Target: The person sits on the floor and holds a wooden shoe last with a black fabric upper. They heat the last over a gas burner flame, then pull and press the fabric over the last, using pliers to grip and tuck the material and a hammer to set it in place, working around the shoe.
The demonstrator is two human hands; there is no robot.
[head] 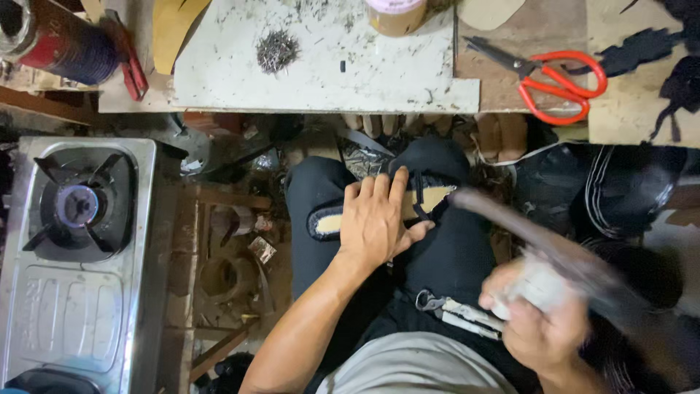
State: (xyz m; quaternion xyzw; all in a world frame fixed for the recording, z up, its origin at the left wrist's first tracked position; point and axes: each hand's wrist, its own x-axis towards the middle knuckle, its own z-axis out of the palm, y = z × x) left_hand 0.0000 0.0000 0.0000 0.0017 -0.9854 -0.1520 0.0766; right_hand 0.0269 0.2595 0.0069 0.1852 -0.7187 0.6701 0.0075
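Observation:
A black shoe upper with a tan insole lies across my lap, sole side up. My left hand presses flat on it, fingers spread over the middle. My right hand, blurred by motion, grips the handle of a hammer. The hammer's head hangs just right of the shoe's toe end. I sit in dark trousers and a grey shirt.
A white worn board ahead holds a pile of small nails and a jar. Red-handled scissors lie at its right. A steel gas stove stands at the left. Black leather scraps lie at the far right.

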